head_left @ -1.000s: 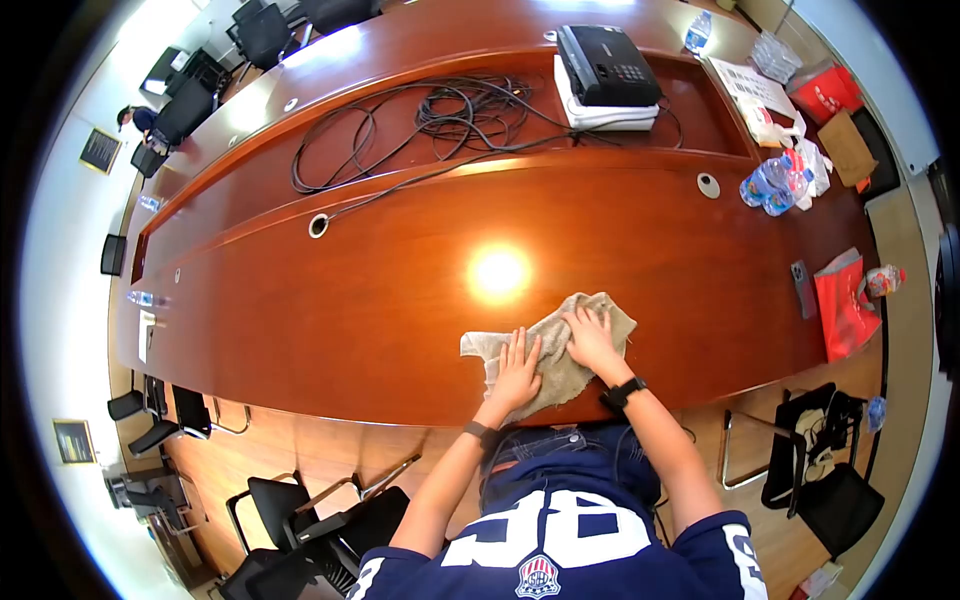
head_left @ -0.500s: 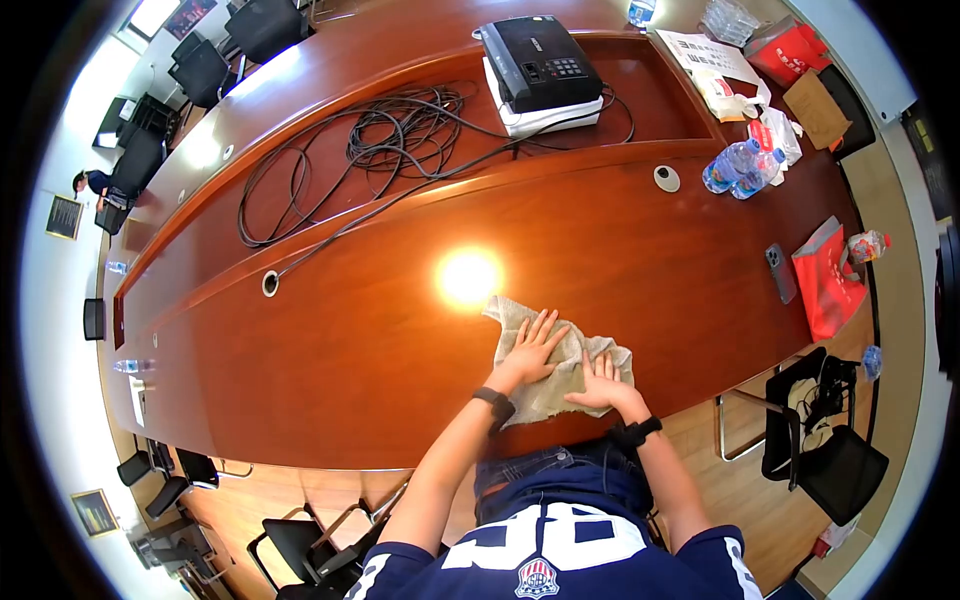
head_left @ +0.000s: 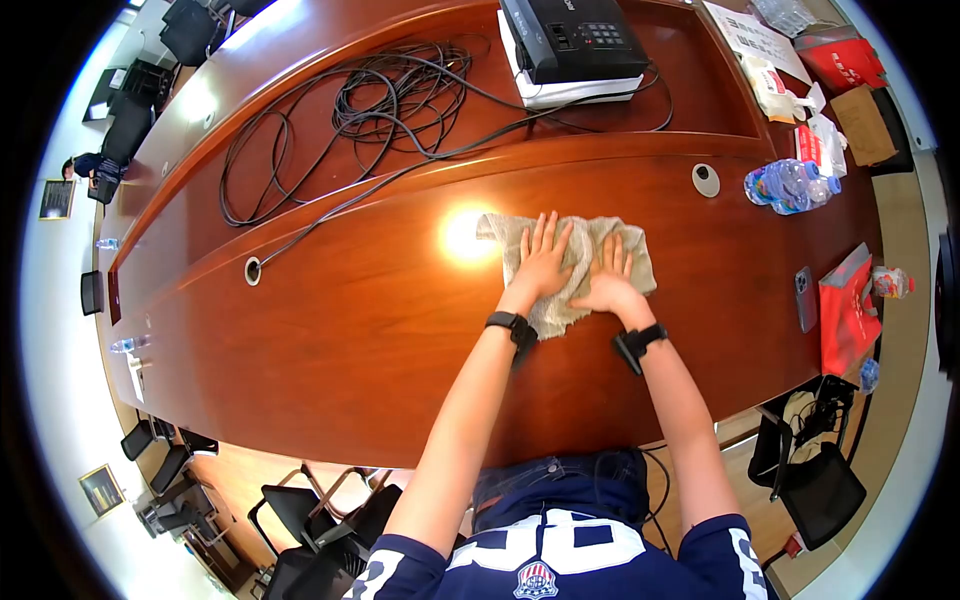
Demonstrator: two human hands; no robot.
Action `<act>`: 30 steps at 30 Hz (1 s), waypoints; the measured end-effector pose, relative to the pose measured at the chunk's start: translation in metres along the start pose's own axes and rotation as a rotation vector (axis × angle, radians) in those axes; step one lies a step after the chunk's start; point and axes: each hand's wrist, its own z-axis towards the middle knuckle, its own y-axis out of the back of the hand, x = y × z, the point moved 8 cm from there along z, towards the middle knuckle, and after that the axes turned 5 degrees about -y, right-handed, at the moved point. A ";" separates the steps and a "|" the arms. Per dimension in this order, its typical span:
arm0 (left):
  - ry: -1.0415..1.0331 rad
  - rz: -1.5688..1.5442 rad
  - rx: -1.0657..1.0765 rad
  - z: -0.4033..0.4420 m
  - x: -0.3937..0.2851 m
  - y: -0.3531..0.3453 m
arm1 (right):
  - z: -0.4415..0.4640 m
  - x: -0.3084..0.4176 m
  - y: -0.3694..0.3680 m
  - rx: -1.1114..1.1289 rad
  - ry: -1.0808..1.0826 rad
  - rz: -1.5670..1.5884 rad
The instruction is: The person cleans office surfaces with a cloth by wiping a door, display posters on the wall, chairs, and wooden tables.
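Observation:
A rumpled beige cloth (head_left: 590, 235) lies spread on the glossy brown wooden table (head_left: 380, 340). My left hand (head_left: 543, 262) rests flat on the cloth's left half, fingers apart and pointing to the far side. On the right half, my right hand (head_left: 612, 280) presses down with its fingers stretched out. Both palms touch the cloth, and neither hand grasps it. A bright light reflection shows on the tabletop beside the cloth's left corner.
Beyond the cloth, a recessed channel holds coiled black cables (head_left: 400, 110) and a black projector (head_left: 575, 40) on a white stack. To the right are water bottles (head_left: 790, 186), a phone (head_left: 805, 298) and a red bag (head_left: 850, 315). Chairs (head_left: 815, 480) stand near the table's edge.
Both hands and the cloth have moved away from my body, toward the table's far side. My arms are more outstretched, and the hands remain flat on the cloth.

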 end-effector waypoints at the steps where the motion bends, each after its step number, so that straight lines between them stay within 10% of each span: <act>1: 0.015 -0.008 -0.021 0.011 0.005 0.004 | 0.012 0.002 0.012 -0.029 0.051 0.062; 16: 0.029 -0.040 -0.261 0.038 0.040 0.042 | 0.085 0.019 0.086 -0.058 0.038 -0.011; 30: 0.270 -0.003 -0.563 -0.213 0.044 0.000 | -0.037 0.175 -0.029 -0.215 0.281 -0.163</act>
